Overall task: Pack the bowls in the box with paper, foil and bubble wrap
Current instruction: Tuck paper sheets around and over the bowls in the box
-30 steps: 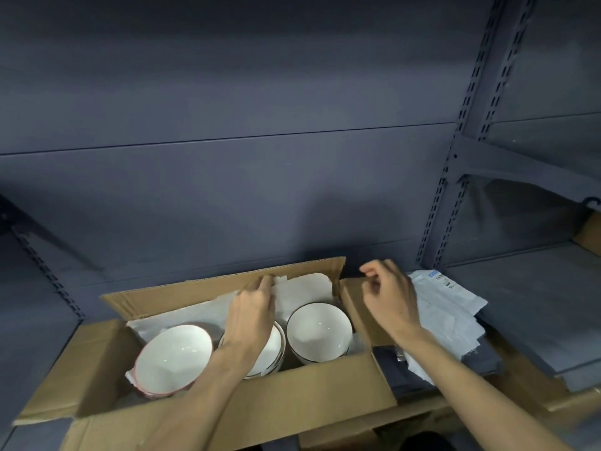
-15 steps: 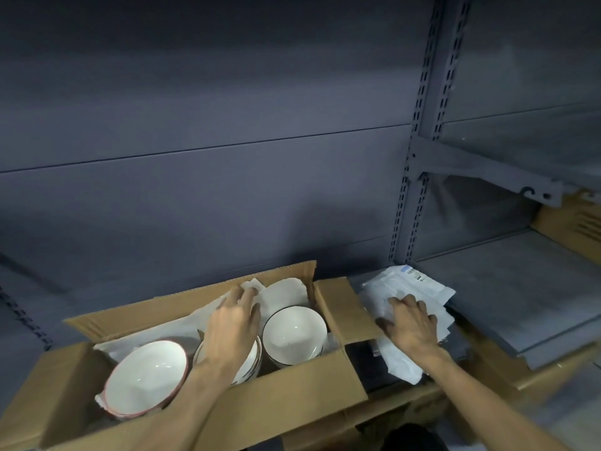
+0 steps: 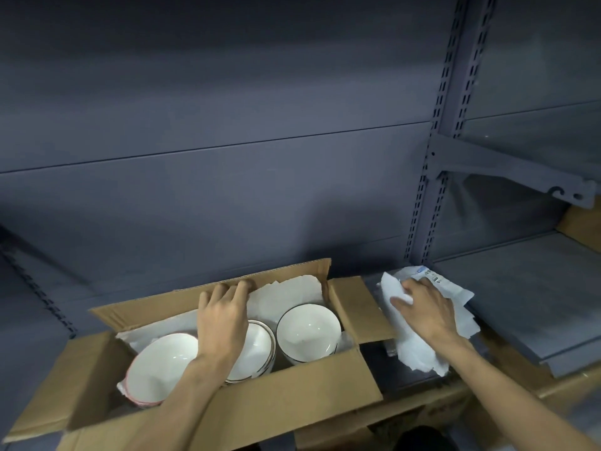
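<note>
An open cardboard box (image 3: 292, 395) holds white bowls on white paper lining (image 3: 286, 297). A red-rimmed bowl (image 3: 162, 366) lies tilted at the left. A dark-rimmed stack (image 3: 257, 346) stands in the middle, and a single dark-rimmed bowl (image 3: 307, 330) sits at the right. My left hand (image 3: 222, 317) reaches over the middle stack, fingertips on the box's back flap. My right hand (image 3: 424, 309) lies on a pile of white paper sheets (image 3: 413, 349) right of the box, thumb and fingers pinching the top sheet.
The box's right flap (image 3: 357, 307) lies open between the bowls and the paper pile. A grey metal shelf (image 3: 527, 294) extends to the right, with a perforated upright post (image 3: 435, 177) behind. More cardboard (image 3: 582, 226) shows at the far right edge.
My right hand went from the box's right flap down onto the paper pile and now pinches the top sheet. My left hand slid up to the back flap. The view shifted right.
</note>
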